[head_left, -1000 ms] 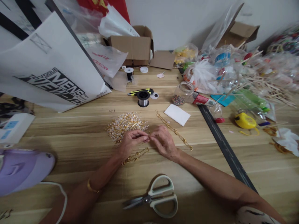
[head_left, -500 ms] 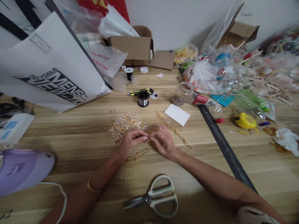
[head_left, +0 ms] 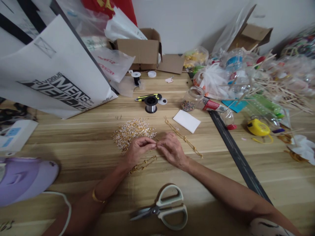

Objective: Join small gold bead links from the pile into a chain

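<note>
My left hand (head_left: 138, 149) and my right hand (head_left: 172, 150) meet fingertip to fingertip over the wooden table (head_left: 108, 183). Both are pinched closed; whatever lies between the fingertips is too small to make out. Behind my left hand is a heap of small gold and clear-white pieces (head_left: 130, 130). A gold chain (head_left: 142, 165) lies beside my left wrist. Another gold chain (head_left: 184, 138) stretches diagonally to the right of my right hand. Nearer to me lie scissors (head_left: 159, 209) with pale handles, their blades pointing left.
Behind the hands are a wire spool (head_left: 151, 104), a jar of beads (head_left: 192, 99) and a white card (head_left: 187, 121). A large white bag (head_left: 56, 68) and a purple iron (head_left: 27, 180) stand left. Bottles, sticks and a yellow tape measure (head_left: 258, 127) lie right.
My fingertips have shifted very slightly, still pinched together at the same spot. The rest of the table is as before.
</note>
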A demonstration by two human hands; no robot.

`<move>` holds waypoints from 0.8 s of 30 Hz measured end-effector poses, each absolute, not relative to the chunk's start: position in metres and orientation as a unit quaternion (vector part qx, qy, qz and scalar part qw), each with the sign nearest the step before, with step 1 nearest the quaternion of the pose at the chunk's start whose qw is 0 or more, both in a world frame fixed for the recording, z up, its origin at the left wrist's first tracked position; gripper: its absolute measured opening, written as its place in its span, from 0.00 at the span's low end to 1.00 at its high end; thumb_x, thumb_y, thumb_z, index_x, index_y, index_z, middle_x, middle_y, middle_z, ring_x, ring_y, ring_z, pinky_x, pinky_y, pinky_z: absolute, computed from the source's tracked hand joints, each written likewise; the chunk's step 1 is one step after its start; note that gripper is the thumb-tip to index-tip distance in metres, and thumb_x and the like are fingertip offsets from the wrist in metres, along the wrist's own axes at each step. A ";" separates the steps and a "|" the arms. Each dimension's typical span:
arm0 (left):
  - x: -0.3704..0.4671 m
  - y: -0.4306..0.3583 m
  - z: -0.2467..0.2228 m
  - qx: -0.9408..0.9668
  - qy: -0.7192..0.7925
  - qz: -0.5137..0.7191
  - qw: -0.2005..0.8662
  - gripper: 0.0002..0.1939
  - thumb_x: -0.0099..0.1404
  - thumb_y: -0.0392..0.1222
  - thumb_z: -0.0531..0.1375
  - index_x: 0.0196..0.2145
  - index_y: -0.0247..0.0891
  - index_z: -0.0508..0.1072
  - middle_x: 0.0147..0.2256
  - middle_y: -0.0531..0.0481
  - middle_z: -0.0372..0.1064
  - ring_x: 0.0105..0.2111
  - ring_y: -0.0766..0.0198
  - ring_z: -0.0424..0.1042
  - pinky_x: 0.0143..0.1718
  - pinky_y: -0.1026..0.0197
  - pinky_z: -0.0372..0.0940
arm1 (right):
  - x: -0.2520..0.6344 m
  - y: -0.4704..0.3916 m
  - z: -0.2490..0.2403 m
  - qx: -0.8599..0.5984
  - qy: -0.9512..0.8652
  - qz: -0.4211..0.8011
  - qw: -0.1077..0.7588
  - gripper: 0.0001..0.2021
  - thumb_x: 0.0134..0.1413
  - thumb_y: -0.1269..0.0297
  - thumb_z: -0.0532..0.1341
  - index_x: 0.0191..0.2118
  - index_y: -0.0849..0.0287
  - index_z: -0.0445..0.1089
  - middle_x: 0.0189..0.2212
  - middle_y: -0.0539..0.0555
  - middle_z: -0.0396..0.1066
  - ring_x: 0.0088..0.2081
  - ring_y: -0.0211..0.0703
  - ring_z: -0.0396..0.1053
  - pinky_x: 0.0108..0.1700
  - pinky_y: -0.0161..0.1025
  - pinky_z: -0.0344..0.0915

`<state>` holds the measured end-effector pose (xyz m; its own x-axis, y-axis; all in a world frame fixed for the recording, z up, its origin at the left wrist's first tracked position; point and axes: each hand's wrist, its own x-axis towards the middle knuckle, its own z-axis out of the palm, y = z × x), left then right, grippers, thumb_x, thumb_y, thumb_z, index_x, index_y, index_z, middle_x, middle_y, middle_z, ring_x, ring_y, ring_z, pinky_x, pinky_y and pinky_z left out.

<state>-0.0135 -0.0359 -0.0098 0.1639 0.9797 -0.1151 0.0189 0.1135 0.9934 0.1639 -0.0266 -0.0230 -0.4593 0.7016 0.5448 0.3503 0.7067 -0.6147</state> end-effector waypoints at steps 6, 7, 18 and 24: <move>-0.013 -0.038 -0.007 0.542 0.489 0.439 0.524 0.06 0.52 0.39 0.64 0.28 0.34 0.75 0.25 0.50 0.74 0.27 0.65 0.72 0.31 0.65 0.67 | 0.164 -0.026 -0.021 -0.321 -0.824 0.223 0.409 0.04 0.58 0.67 0.56 0.36 0.57 0.68 0.30 0.52 0.71 0.34 0.40 0.66 0.47 0.46 0.57; -0.012 -0.038 -0.007 0.547 0.490 0.439 0.518 0.06 0.52 0.39 0.64 0.28 0.34 0.75 0.26 0.50 0.74 0.27 0.65 0.73 0.32 0.64 0.67 | 0.164 -0.025 -0.022 -0.323 -0.823 0.224 0.411 0.04 0.58 0.67 0.56 0.36 0.57 0.68 0.30 0.52 0.71 0.34 0.40 0.66 0.47 0.45 0.57; -0.012 -0.043 -0.014 0.621 0.513 0.417 0.421 0.06 0.57 0.41 0.61 0.31 0.37 0.76 0.30 0.48 0.75 0.32 0.63 0.72 0.36 0.63 0.66 | 0.163 -0.025 -0.023 -0.331 -0.820 0.217 0.414 0.05 0.59 0.67 0.55 0.33 0.57 0.67 0.28 0.51 0.70 0.34 0.40 0.65 0.45 0.43 0.56; -0.010 -0.045 -0.012 0.636 0.510 0.406 0.413 0.07 0.58 0.38 0.59 0.34 0.36 0.74 0.32 0.48 0.74 0.32 0.64 0.73 0.37 0.64 0.67 | 0.163 -0.025 -0.023 -0.326 -0.821 0.210 0.419 0.04 0.58 0.67 0.56 0.33 0.58 0.67 0.28 0.51 0.70 0.33 0.40 0.65 0.43 0.43 0.57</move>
<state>-0.0099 -0.0448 -0.0121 0.1496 0.9842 0.0948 0.3138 -0.1382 0.9394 0.1627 -0.0245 -0.0235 -0.4365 0.7119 0.5501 0.3598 0.6986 -0.6185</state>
